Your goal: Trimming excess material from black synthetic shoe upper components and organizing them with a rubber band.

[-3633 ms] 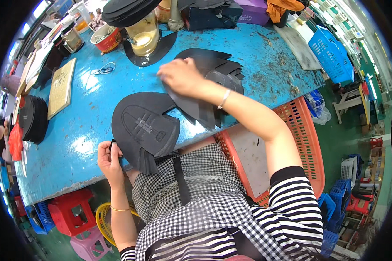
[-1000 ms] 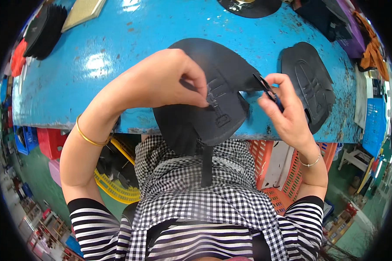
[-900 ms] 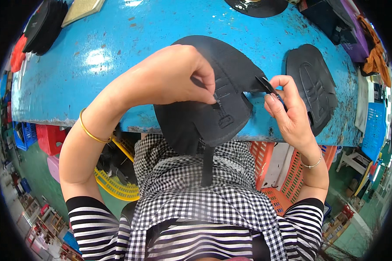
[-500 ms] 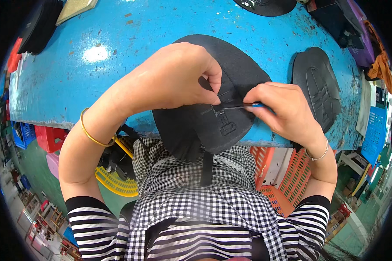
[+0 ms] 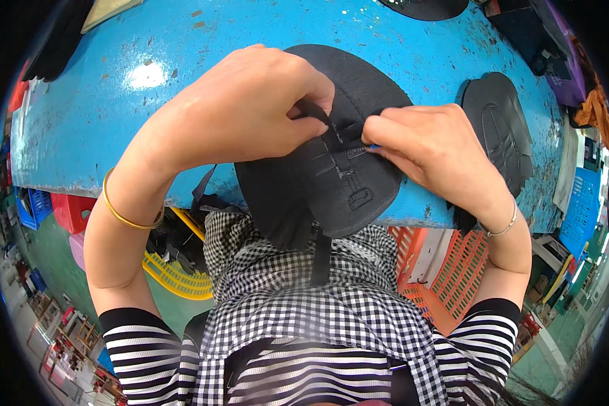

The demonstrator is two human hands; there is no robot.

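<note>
- Black fabric panel (image 5: 331,183), rounded and stitched, was seen lying at the near edge of the blue table (image 5: 115,128), with its lower part hanging over that edge toward the person's checked apron.
- A narrow black strap (image 5: 321,257) was seen hanging down from the panel's underside, in front of the apron.
- The panel's upper middle was pinched by the left hand (image 5: 240,111), whose fingers were closed on a small black tab there; a gold bangle (image 5: 125,213) was worn on that wrist.
- The right hand (image 5: 430,152) was pressed against the same spot from the other side, its fingertips closed on the fabric and touching those of the left hand; a thin bracelet (image 5: 501,227) was worn on its wrist.
- Something small and blue was glimpsed under the right fingertips; what it was could not be told.
- A second black panel (image 5: 497,132) of like shape was seen flat on the table, just beyond the right hand.
- An orange basket (image 5: 446,271) and a yellow basket (image 5: 176,277) were seen below the table edge.
- Further dark pieces were seen at the table's far rim.
</note>
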